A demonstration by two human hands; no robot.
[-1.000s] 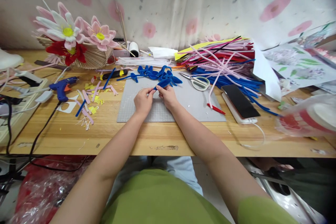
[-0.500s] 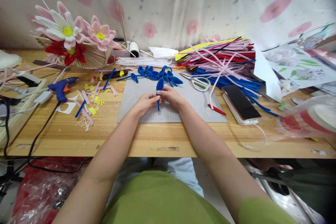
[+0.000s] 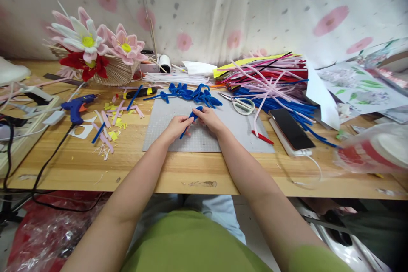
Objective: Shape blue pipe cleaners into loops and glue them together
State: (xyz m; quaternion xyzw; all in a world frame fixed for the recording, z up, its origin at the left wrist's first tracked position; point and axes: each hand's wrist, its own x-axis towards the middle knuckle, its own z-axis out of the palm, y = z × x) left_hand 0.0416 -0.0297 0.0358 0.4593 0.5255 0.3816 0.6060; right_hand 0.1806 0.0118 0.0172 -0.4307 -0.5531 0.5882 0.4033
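Head view: left hand (image 3: 176, 127) and right hand (image 3: 208, 120) are both pinching one blue pipe-cleaner petal (image 3: 190, 118) over the grey cutting mat (image 3: 229, 129), fingertips closing on opposite ends, apparently for shaping it.

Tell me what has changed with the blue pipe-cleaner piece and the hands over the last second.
The blue pipe-cleaner petal turned in the fingers: its loop pointed away to the right, then stood upright, and now tilts with its stem slanting down to the left. Both the left hand and the right hand kept hold of it and came a little nearer over the grey cutting mat. The scissors, phone and glue gun stayed put.
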